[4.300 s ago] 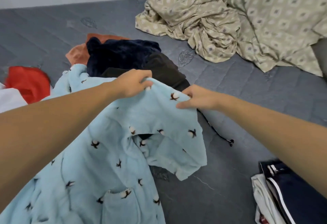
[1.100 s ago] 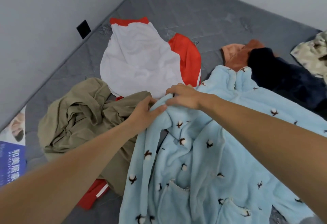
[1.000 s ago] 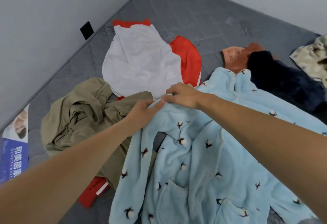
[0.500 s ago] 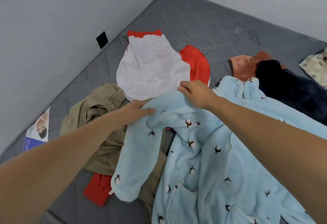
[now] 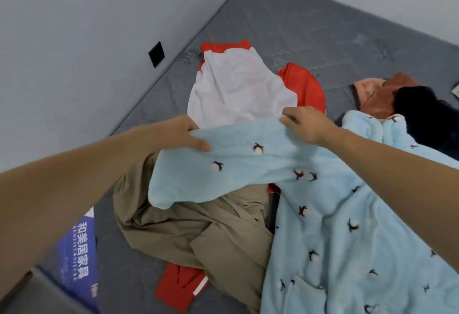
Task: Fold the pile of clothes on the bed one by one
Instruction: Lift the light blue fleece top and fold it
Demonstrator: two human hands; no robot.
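A light blue fleece pyjama top (image 5: 347, 226) with small cotton-flower prints lies spread over the right half of the grey mattress (image 5: 310, 23). Its left sleeve (image 5: 223, 172) is stretched out flat to the left, above the other clothes. My left hand (image 5: 178, 135) grips the sleeve's upper edge near the cuff. Near the shoulder, my right hand (image 5: 308, 125) pinches the same edge. Under the sleeve lie khaki trousers (image 5: 198, 234) and a white and red garment (image 5: 238, 90).
An orange-brown garment (image 5: 380, 95) and a dark navy fleece (image 5: 427, 115) lie at the far right. A strip of red cloth (image 5: 178, 286) pokes out below the trousers. A blue printed label (image 5: 77, 254) marks the mattress's near left edge, beside the grey wall (image 5: 74, 40).
Both hands moved apart along the sleeve and pulled it out straight to the left. The view swung left from the folded stack and patterned bedding seen earliest.
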